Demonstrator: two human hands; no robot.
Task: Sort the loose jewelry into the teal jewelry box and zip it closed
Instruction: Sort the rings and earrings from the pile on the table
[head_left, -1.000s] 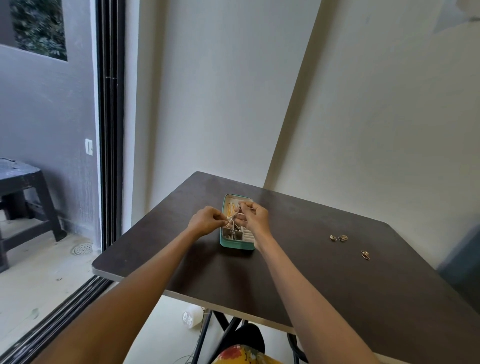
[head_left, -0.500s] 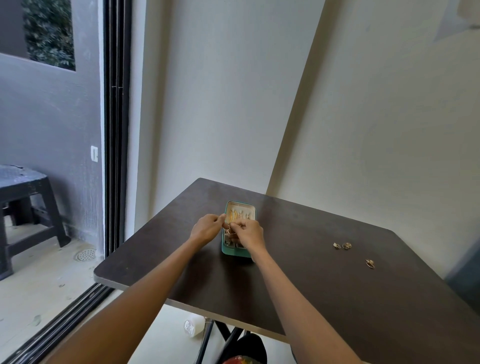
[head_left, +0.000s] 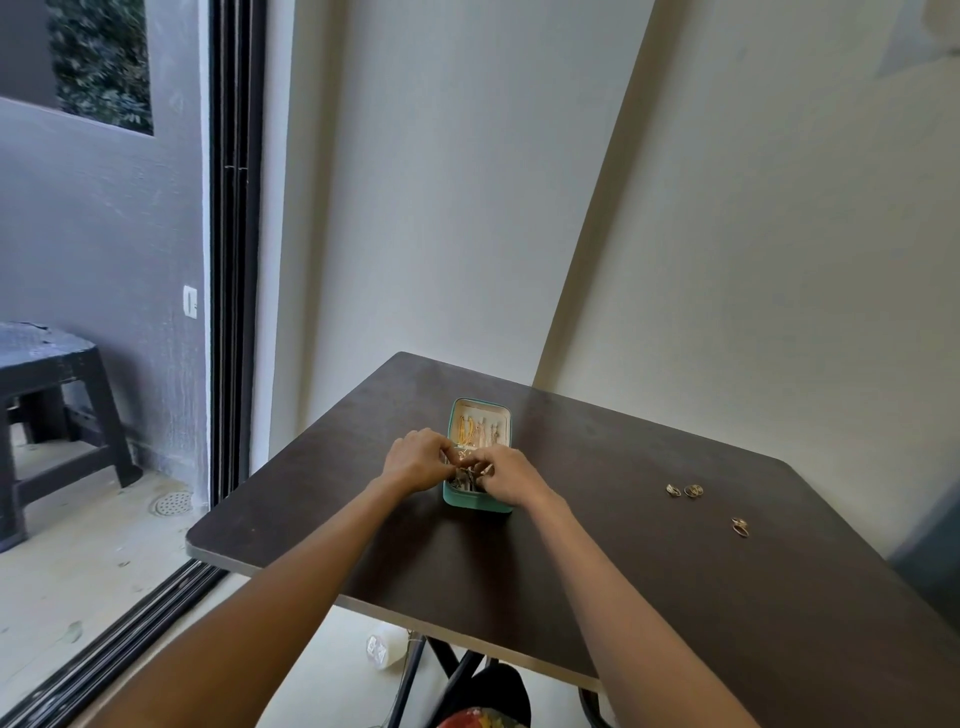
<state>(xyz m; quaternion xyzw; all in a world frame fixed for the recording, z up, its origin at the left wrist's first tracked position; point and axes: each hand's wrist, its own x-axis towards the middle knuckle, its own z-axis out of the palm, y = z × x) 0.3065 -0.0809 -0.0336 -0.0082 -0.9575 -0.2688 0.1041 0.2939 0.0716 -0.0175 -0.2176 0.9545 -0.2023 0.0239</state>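
Observation:
The teal jewelry box (head_left: 475, 503) lies open on the dark table (head_left: 649, 587), its cream lid (head_left: 480, 410) holding gold and silver pieces. Both hands meet over the box's near tray. My left hand (head_left: 418, 460) and my right hand (head_left: 506, 475) have curled fingers that pinch a small silver jewelry piece (head_left: 470, 470) between them just above the tray. Two gold rings (head_left: 684, 490) and a second pair of gold rings (head_left: 740, 526) lie loose on the table to the right.
The table stands in a corner against cream walls. Its left edge runs beside a sliding door track (head_left: 234, 260), with a dark stool (head_left: 52, 405) on the balcony beyond. A white bottle (head_left: 383, 647) lies on the floor under the table.
Both hands have come lower and nearer over the box's tray, still pinching the small piece together. The view has tilted up slightly.

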